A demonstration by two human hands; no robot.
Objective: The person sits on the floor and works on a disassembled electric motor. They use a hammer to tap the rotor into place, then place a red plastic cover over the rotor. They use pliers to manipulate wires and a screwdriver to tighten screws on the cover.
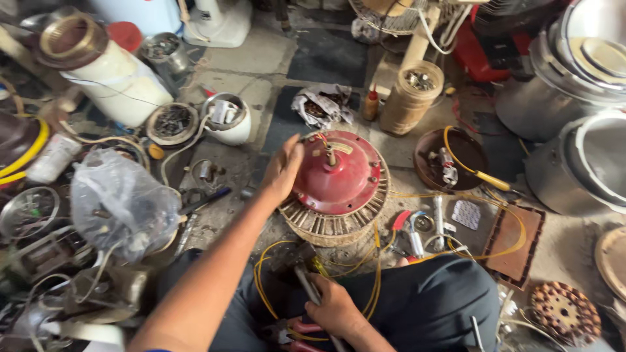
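A red ceiling-fan motor housing (342, 176) sits on its slotted cream-coloured base (326, 225) on the floor in front of me. My left hand (282, 171) rests on the housing's left side, fingers curled over its edge. My right hand (332, 305), low in the view over my dark trousers, grips the handle of a hammer (298, 262) whose metal head points toward the motor base. Yellow wires (375, 261) loop from the motor across my lap.
Brown dish with screwdriver and parts (456, 160), pliers (409, 228), a brown plate (518, 244), a wound stator (564, 313) at right. Steel pots (574, 85) far right. A plastic bag (120, 199), white cylinder (111, 72) and scrap parts at left.
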